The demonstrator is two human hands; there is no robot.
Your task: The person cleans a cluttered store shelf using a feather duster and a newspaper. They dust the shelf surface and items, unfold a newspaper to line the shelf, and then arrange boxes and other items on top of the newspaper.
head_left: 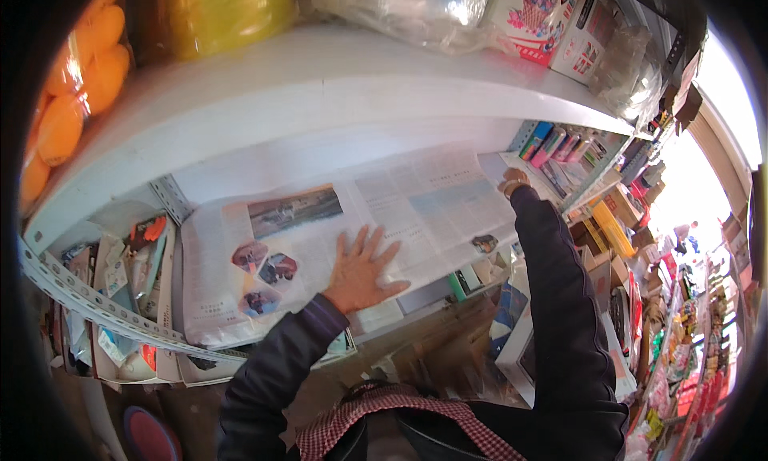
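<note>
A spread of newspaper (435, 236) with printed text and colour photos covers much of a metal shelf board (423, 297). My left hand (367, 272) lies palm down on the paper near its front edge, fingers spread, holding nothing. Farther back, my right hand (514, 177) is at the right end of the sheet, beside a bare strip of the board. Its fingers look bent and small in the picture, and I cannot tell whether they pinch the paper. A bracelet or watch (515, 187) circles the right wrist.
An upper shelf (336, 98) overhangs the newspaper, with plastic-wrapped goods and a printed carton (534, 17) on it. Boxes of small packets (120, 281) stand at left. Pink bottles (549, 146) line the right side. Below are a box (519, 356) and a round red stool (150, 434).
</note>
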